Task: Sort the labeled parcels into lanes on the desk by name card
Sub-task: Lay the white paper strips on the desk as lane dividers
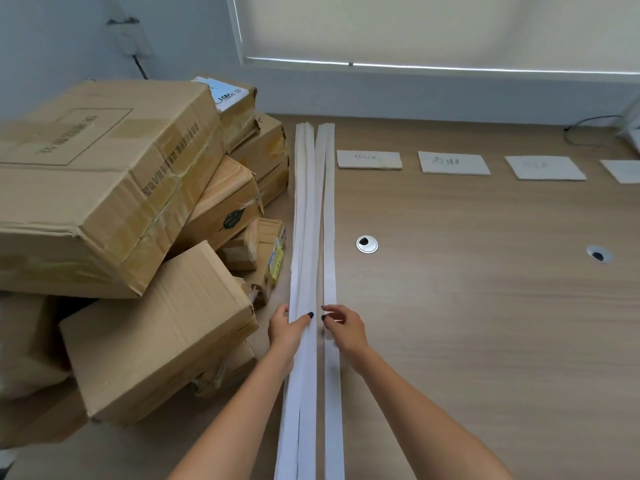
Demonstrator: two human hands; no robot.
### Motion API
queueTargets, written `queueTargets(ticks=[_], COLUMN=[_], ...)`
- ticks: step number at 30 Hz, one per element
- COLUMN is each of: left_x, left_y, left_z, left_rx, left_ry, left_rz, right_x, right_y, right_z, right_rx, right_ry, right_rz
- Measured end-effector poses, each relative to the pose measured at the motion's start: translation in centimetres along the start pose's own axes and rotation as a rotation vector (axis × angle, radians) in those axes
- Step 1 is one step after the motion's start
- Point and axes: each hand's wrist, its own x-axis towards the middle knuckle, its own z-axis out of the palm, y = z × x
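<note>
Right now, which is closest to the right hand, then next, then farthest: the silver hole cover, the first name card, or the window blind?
From the right hand:
1. Silver hole cover, just beyond it, slightly right.
2. First name card, farther back on the desk.
3. Window blind, on the back wall.

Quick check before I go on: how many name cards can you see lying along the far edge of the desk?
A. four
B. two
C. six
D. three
A: four name cards lie in a row beyond the white strips, the last cut off by the frame's right edge.
</note>
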Motion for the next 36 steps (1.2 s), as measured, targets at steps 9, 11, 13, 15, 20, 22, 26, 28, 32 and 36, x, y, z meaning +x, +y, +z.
queueTargets(ticks=[9,11,13,15,20,22,26,28,32,36], left_x=[-3.1,-3.7,-4.7,-5.9,-7.9,-8.6,-10.2,-10.5,-11.1,-11.5], left_y=[0.2,0.1,0.1,0.5,2.1,2.7,3.6,4.1,4.7,4.4], left_z=[2.5,3.1,4.0,5.2,8.7,10.6,15.2,17.8,22.6,25.3], left_rx=[-0.152,-0.147,-0.132,-0.114,-0.066,-0.049,-0.059,-0.066,-0.108,-0.103], left_ry=[-0.027,-0.037,-0.037,-0.035,-0.003,0.002,0.032,0.046,0.049,0.063], left_rz=[0.126,0.151,0.176,0.192,0.201,0.213,0.21,0.209,0.215,0.212], right_x=[-2.2,-2.8,-3.6,-4.2,-4.4,-4.2,-3.6,-3.0,-1.3,-0.1], right_y=[-0.9,-0.9,-0.7,-0.8,-0.9,-0.6,0.4,1.3,2.6,3.4], right_z=[-2.5,-3.6,-4.9,-6.6,-13.4,-16.8,-22.8,-25.3,-29.3,-30.9], right_rx=[0.322,0.312,0.303,0.31,0.26,0.247,0.17,0.139,0.089,0.048], right_ry=[-0.107,-0.078,-0.057,-0.025,0.067,0.08,0.079,0.067,0.048,0.004], right_rz=[-0.011,-0.012,-0.024,-0.039,-0.022,-0.008,0.054,0.067,0.097,0.124])
